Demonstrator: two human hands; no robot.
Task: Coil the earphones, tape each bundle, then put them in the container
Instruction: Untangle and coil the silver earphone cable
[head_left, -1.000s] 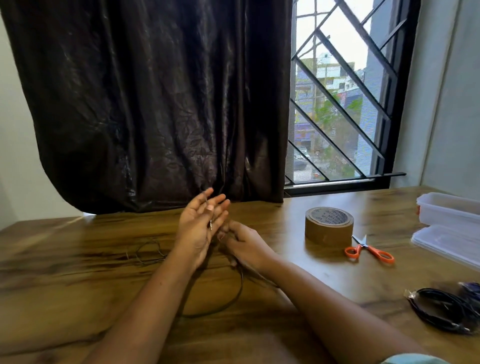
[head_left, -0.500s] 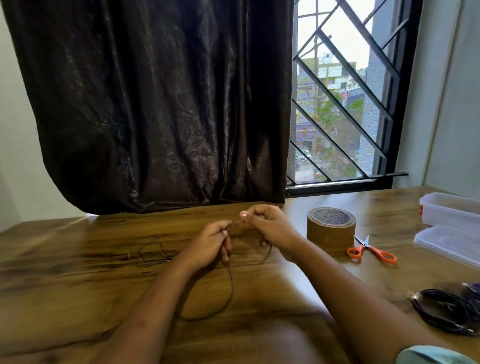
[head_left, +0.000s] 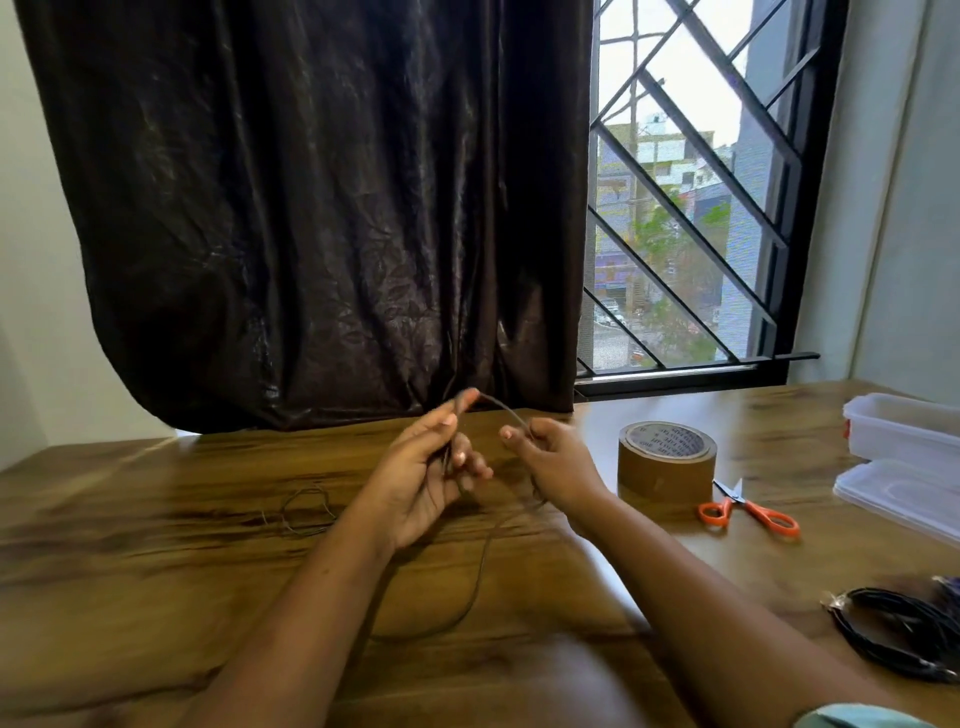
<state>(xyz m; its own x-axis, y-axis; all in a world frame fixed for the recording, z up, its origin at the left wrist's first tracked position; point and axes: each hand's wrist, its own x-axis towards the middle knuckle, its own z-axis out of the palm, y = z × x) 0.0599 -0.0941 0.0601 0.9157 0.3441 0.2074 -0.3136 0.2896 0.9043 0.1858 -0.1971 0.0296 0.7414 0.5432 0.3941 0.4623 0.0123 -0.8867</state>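
The earphone cable is held above the worktop, left of the tape roll. It is pinched by the left hand and gripped in the curled right hand. The container is seen right of the roll.

container edge-cropped, black coil — likewise

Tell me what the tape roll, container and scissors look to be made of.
Tape roll: brown packing tape, likely plastic film given its faint sheen.
Container: translucent whitish plastic, light showing through its walls.
Scissors: glossy orange plastic handles; pale blades, probably steel.
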